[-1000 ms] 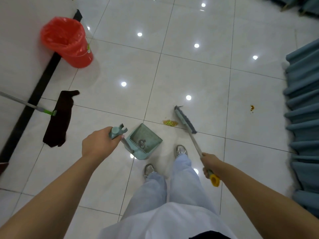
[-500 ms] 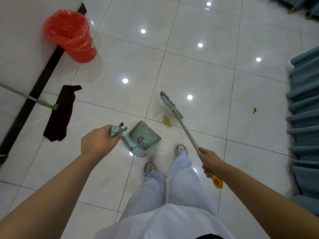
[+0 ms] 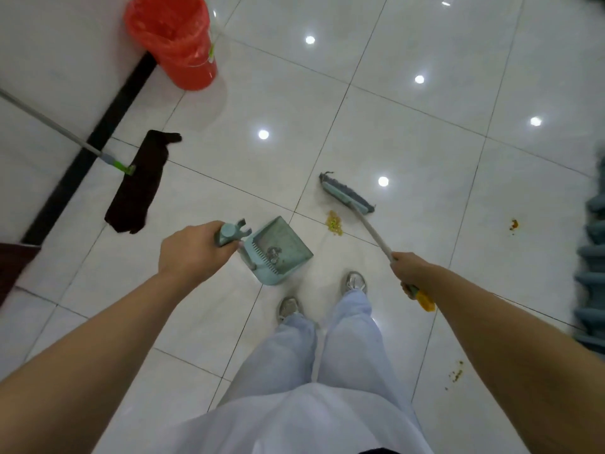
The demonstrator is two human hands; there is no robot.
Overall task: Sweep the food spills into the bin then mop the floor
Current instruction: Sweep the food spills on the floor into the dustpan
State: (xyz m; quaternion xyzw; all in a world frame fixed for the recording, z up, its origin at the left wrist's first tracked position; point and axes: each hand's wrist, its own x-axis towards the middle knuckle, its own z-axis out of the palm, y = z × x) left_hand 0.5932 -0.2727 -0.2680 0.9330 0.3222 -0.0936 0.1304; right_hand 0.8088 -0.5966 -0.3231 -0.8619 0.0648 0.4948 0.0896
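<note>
My left hand [image 3: 193, 250] grips the handle of a teal dustpan [image 3: 278, 250], which rests on the white tile floor with some debris inside. My right hand [image 3: 409, 270] grips the grey pole of a broom; its teal head [image 3: 347, 194] sits on the floor just beyond a small yellow food pile [image 3: 334, 223]. That pile lies to the right of the dustpan's mouth. An orange spill [image 3: 513, 225] lies far right, and scattered crumbs [image 3: 455, 375] near right. A red-lined bin [image 3: 175, 40] stands by the wall at the top left. A mop with a dark cloth head [image 3: 137, 188] lies at left.
A white wall with a black skirting strip [image 3: 85, 158] runs along the left. Blue-grey covered chairs [image 3: 592, 257] line the right edge. My two shoes [image 3: 353, 281] stand just behind the dustpan. Ceiling lights reflect off the glossy tiles.
The broom head has swung back to the right and down to the floor, beyond the yellow pile. The view has tilted, bringing the bin and mop closer to centre. The dustpan stays put.
</note>
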